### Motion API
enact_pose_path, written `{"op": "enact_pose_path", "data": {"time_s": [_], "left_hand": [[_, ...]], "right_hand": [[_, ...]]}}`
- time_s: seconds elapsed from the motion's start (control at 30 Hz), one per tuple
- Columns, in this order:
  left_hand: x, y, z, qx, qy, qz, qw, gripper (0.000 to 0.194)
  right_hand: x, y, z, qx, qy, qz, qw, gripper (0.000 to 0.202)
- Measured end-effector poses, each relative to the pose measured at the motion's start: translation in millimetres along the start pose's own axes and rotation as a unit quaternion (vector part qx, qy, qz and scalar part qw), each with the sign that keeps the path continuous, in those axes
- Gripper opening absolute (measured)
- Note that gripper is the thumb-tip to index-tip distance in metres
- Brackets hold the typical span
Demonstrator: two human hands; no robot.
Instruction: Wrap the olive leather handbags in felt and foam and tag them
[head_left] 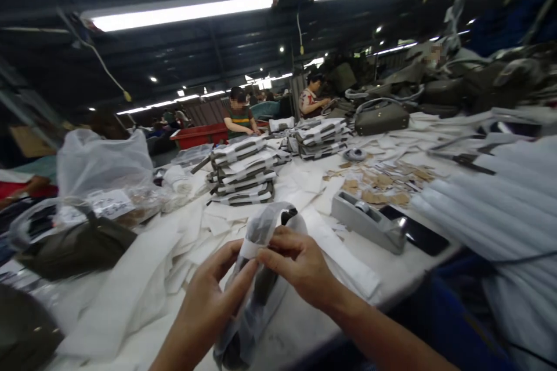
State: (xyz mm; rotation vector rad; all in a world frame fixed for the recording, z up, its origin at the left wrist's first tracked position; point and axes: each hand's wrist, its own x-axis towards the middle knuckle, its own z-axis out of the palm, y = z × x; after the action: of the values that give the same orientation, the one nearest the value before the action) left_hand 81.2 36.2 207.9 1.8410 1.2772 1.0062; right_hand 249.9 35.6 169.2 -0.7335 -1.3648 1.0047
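While both arms are stretched forward and tipped in toward each other, the left hand point(215, 290) and the right hand point(302, 261) are held close together over the counter point(287, 333). The left wrist is bent up a little, and its fingers are closed on the side of a wrapped strap point(263, 290). By the right hand, the strap is pinched from the other side, with the thumb laid across its front and the other fingers curled.

The strap is held up between the hands, above the near edge of the counter. It is bent into a round loop at the top, and its lower part is hung down toward the bottom of the view. Its dark body is covered by a thin, cloudy, wrinkled sheet that can be seen through. Around it, just by the fingertips, a smooth white band point(249, 248) is wrapped.

To the left, the counter is covered by soft, flat white sheets point(134, 278). Beyond the hands, a stack of folded dark and white pieces point(243, 171) is piled up. To the right, a boxy gray tape holder point(365, 223) is set beside a flat, shiny black slab point(415, 232), near torn brown scraps point(385, 181).
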Motion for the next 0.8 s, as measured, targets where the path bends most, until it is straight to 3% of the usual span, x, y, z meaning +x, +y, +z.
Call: {"op": "enact_pose_path", "data": {"time_s": [0.1, 0.17, 0.23, 0.33, 0.4, 0.47, 0.57, 0.8], "left_hand": [[2.9, -0.1, 11.0, -0.035, 0.016, -0.024, 0.999, 0.038], [2.5, -2.3, 14.7, -0.032, 0.029, -0.041, 0.998, 0.038], [2.7, -4.7, 14.3, -0.024, 0.047, -0.062, 0.997, 0.042], [5.4, -7.1, 11.6, -0.005, 0.064, -0.063, 0.996, 0.043], [7.5, -7.8, 11.2, 0.004, 0.067, -0.055, 0.996, 0.042], [9.0, -8.3, 11.9, 0.004, 0.070, -0.056, 0.996, 0.041], [9.5, -9.5, 12.4, -0.004, 0.073, -0.058, 0.996, 0.041], [9.7, -11.7, 9.4, 0.007, 0.061, -0.066, 0.996, 0.042]], "right_hand": [[0.5, -0.8, -16.1, -0.112, -0.018, -0.028, 0.993, 0.022], [-0.9, 4.7, -44.5, -0.193, -0.007, -0.047, 0.980, 0.022], [-3.8, 14.7, -90.6, -0.301, 0.060, -0.052, 0.950, 0.024], [-11.3, 31.5, -177.3, -0.499, 0.192, 0.056, 0.843, 0.026], [-17.4, 39.7, -228.8, -0.527, 0.228, 0.110, 0.811, 0.025], [-23.1, 44.9, -264.0, -0.529, 0.234, 0.161, 0.799, 0.026], [-29.2, 48.8, -286.1, -0.503, 0.223, 0.225, 0.804, 0.039], [-33.9, 35.6, -288.6, -0.408, 0.255, 0.245, 0.842, 0.046]]}}
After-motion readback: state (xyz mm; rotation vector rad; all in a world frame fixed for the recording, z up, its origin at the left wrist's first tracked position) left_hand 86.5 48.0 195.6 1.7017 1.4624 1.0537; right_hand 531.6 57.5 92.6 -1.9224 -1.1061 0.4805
